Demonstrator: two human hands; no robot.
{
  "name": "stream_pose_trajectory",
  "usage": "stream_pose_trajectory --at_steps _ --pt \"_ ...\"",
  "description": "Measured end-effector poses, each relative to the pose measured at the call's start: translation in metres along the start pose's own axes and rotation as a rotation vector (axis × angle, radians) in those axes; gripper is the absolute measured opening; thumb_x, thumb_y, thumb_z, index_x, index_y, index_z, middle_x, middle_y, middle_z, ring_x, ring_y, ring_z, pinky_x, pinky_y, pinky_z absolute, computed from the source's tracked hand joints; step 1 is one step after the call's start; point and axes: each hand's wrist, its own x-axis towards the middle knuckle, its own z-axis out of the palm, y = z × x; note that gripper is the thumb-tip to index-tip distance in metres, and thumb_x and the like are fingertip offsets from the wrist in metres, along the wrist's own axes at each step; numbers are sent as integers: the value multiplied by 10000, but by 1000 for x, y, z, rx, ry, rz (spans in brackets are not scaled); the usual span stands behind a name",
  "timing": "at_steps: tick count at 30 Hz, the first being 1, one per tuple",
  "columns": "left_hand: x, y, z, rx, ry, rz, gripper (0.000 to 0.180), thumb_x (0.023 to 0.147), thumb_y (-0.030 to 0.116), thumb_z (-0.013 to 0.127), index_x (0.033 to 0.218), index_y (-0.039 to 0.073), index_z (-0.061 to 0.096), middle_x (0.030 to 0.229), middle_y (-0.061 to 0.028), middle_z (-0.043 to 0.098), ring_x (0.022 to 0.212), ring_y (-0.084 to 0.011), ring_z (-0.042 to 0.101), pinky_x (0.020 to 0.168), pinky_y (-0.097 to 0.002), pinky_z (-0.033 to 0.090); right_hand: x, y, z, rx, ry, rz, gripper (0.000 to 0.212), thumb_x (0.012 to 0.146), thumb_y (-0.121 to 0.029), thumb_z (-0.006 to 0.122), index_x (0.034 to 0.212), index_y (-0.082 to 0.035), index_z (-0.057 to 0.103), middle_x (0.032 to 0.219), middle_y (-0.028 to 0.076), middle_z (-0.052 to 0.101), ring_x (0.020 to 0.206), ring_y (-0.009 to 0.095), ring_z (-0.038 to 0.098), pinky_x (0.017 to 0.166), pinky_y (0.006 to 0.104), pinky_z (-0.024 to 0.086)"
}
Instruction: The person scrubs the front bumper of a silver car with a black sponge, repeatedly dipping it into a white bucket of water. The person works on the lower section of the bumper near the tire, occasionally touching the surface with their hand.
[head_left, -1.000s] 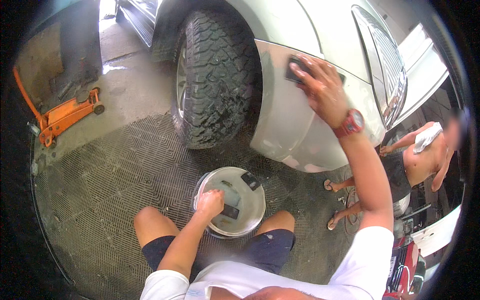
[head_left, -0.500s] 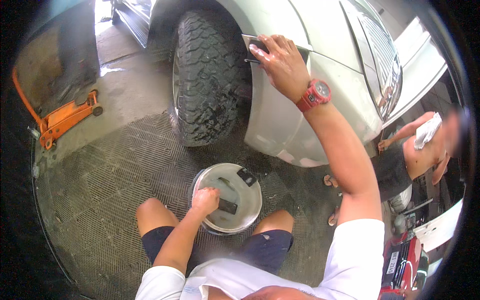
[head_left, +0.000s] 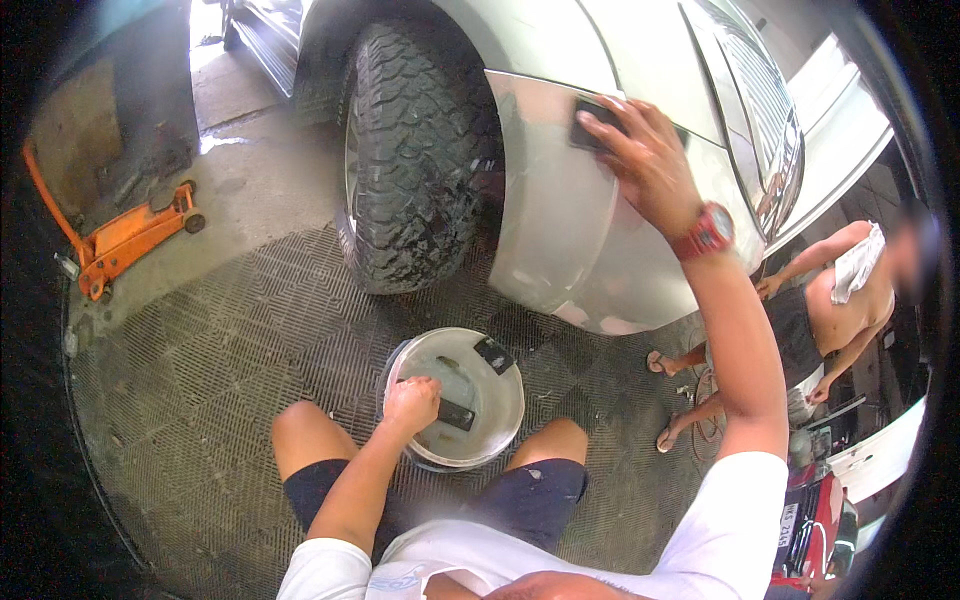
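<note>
My right hand (head_left: 650,165), with a red watch (head_left: 708,230) on its wrist, presses a black sanding block (head_left: 594,125) flat against the upper part of the pale car bumper (head_left: 555,210). The bumper's surface there is dull and wet-looking, with pinkish patches. Low between my knees, my left hand (head_left: 412,403) is closed over one end of a dark rectangular block (head_left: 456,414) inside a white bucket (head_left: 512,425). Cloudy water lies in the bucket, and a black piece (head_left: 492,355) rests against its far inner wall.
A chunky-treaded tyre (head_left: 415,170) stands left of the bumper. An orange floor jack (head_left: 135,235) sits at the far left. At right stands another person (head_left: 835,290) with a white cloth over the shoulder, near a red vehicle (head_left: 815,520). Ridged matting (head_left: 220,380) covers the floor.
My right hand has slid the sanding block rightward across the bumper, away from the wheel-arch edge. My left hand has hardly moved. The other person's arm and legs have shifted.
</note>
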Motion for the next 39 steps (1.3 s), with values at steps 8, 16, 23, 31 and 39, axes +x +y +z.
stream_pose_trajectory --at_steps 8,16,23,31,39 --pt "1 5 0 3 -2 33 172 984 184 675 1003 54 785 1025 -172 791 1007 -388 782 916 -539 629 29 -3 16 -41 17 -52 579 859 23 764 1423 -100 724 1513 159 667 1376 372 608 1222 499 479" --pt "9 8 8 -17 50 39 165 977 185 676 952 48 764 1000 -177 789 974 -393 786 887 -544 634 38 -4 16 -45 -14 -18 566 901 -25 775 1453 -140 724 1538 128 668 1420 367 586 1228 507 460" --pt "4 5 3 -29 88 24 182 991 205 670 983 55 773 1024 -182 790 988 -400 784 906 -551 626 -4 11 -5 -23 -34 -1 513 956 -57 734 1460 -153 726 1542 131 661 1430 358 584 1225 502 459" --pt "1 -1 0 -35 48 -13 203 1025 219 650 990 56 765 1023 -188 783 986 -404 782 888 -545 630 36 -31 43 -32 49 -104 518 911 31 668 1407 -98 743 1514 116 674 1404 321 601 1214 486 479" --pt "2 3 5 -52 13 -4 181 1016 215 674 1010 68 780 1036 -170 783 1008 -402 768 903 -545 616 54 -43 48 -131 8 -61 519 911 -29 704 1423 -107 746 1541 129 657 1403 336 598 1212 469 472"
